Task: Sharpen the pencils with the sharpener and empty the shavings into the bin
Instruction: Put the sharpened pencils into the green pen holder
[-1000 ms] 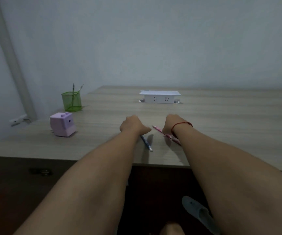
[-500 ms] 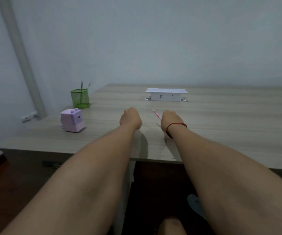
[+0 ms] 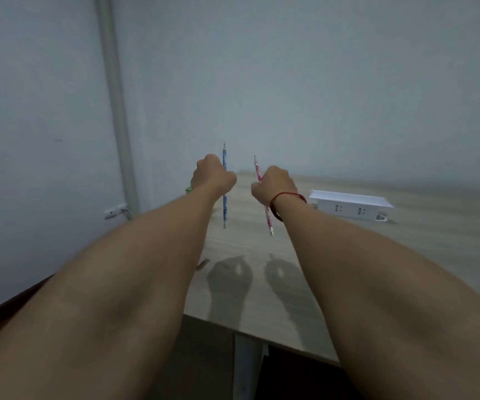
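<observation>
**Two pencils in hand, sharpener out of shot**

Head view: both arms reach fwd over the table (image 3: pixel 377 249). Left hand (image 3: pixel 212 176) is fisted round the blue pencil (image 3: pixel 224 209), which stands approx. upright, point up, blunt end down, clear of the tabletop. Right hand (image 3: pixel 276 184), with a red cord (image 3: pixel 286 194) at the wrist, grips the pink pencil (image 3: pixel 268 220) the same way, leaning slightly left at the top. The hands are near each other but apart, and the pencils don't touch. Can't tell how sharp either tip is; too small.

A sliver of a green holder (image 3: pixel 188 189) peeks out behind the left wrist. A white socket block (image 3: pixel 351 207) sits on the table to the right. A pipe (image 3: pixel 117 111) runs up the wall. Sharpener and bin aren't in view.

Step in hand, as I read it: pencils picked up, ready to go to the sharpener. To do it well:
- Work one pencil at a time & free the other hand to steady the sharpener.
- Shift from a fist to a fingertip grip nearer the tip for aim.
- Feed the point straight in, no sideways lean, or the lead prob. snaps.
</observation>
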